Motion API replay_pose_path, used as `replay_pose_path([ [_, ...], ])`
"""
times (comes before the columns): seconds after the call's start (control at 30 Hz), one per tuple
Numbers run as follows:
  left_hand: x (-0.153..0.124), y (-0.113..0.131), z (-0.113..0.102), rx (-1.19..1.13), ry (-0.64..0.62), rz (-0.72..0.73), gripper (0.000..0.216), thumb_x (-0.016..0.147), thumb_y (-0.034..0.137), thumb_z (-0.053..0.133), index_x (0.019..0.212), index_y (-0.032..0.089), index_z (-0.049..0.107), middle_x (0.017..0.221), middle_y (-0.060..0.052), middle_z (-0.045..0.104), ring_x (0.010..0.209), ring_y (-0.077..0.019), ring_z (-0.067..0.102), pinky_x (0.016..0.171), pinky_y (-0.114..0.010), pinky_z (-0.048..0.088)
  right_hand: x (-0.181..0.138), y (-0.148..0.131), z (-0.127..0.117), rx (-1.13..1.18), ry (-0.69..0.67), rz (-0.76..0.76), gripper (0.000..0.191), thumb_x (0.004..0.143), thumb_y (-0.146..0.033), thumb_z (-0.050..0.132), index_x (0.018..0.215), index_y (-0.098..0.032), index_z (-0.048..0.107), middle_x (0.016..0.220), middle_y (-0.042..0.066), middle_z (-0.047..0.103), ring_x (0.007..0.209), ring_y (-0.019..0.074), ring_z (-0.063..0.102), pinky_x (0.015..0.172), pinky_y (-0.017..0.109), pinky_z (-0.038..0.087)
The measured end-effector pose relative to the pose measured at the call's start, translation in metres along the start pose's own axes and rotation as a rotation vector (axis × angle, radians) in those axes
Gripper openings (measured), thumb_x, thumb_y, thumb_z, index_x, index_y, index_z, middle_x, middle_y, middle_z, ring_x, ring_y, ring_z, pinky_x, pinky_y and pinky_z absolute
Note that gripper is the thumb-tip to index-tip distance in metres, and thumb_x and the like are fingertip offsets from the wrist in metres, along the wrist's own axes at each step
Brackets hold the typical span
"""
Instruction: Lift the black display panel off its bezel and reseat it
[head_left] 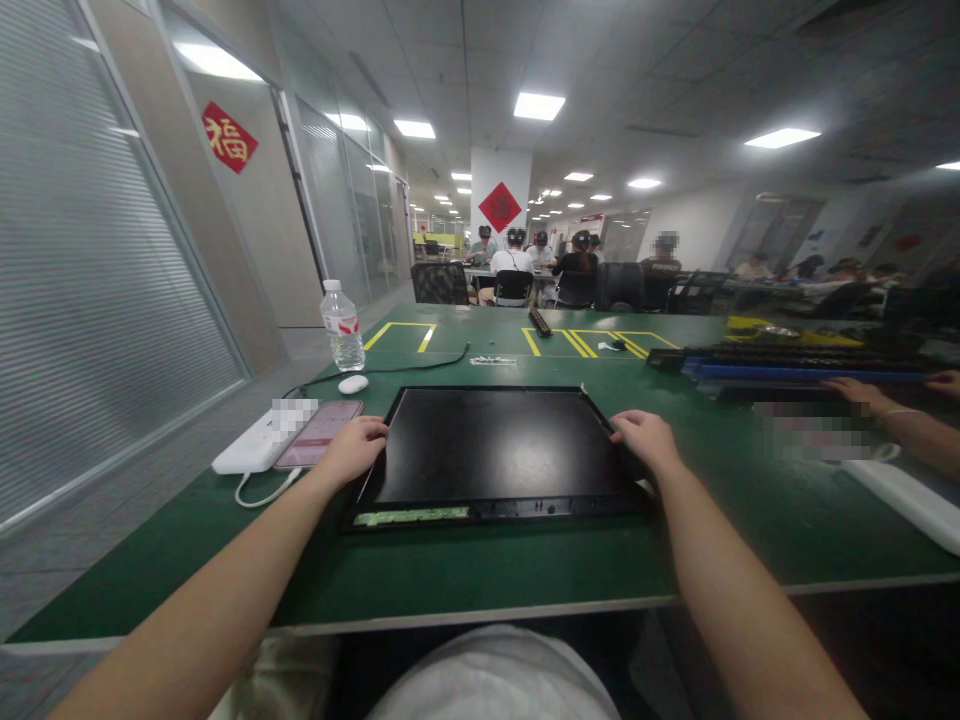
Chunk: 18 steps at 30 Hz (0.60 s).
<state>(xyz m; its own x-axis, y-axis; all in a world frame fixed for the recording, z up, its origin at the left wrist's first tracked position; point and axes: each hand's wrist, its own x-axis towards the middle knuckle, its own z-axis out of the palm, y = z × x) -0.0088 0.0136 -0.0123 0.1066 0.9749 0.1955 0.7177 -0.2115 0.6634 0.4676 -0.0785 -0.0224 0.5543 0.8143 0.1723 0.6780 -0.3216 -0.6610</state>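
Just past the near edge of the green worktop (480,575), a black-framed display panel (495,445) lies face up, a green circuit board strip (411,516) along its near side. The left hand (354,447) and right hand (646,438) hold its opposite side edges, each grip closed with bent fingers on the frame. A smartphone (321,432) is beside the left hand; beyond come a white oval case (353,384), a water bottle (343,328), yellow tape outlines (428,338) and, well apart, seated people (512,258)
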Motion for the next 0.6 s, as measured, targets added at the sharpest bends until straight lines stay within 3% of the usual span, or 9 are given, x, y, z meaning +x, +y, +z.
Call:
replay_pose_path([
  [0.23,0.0017,-0.0047,-0.0010,0.018,-0.020,0.010,0.027,0.052,0.019,0.055,0.067,0.024,0.077,0.116,-0.008,0.076,0.124,-0.0346,0.061,0.112,-0.039,0.040,-0.0011,-0.0015,-0.0010,0.011,-0.009,0.023,0.027,0.082,-0.035,0.056,0.093,-0.021,0.077,0.074,0.002,0.076,0.077,0.0198,0.068,0.064,0.027,0.042],
  [0.6,0.0005,-0.0068,0.0000,0.043,-0.020,0.006,0.034,0.056,0.017,0.051,0.075,0.022,0.080,0.126,-0.010,0.072,0.123,-0.0339,0.063,0.111,-0.039,0.042,-0.0024,-0.0028,-0.0013,0.023,-0.012,0.021,0.027,0.082,-0.034,0.056,0.092,-0.021,0.077,0.075,0.003,0.076,0.077,0.0197,0.068,0.065,0.027,0.043],
])
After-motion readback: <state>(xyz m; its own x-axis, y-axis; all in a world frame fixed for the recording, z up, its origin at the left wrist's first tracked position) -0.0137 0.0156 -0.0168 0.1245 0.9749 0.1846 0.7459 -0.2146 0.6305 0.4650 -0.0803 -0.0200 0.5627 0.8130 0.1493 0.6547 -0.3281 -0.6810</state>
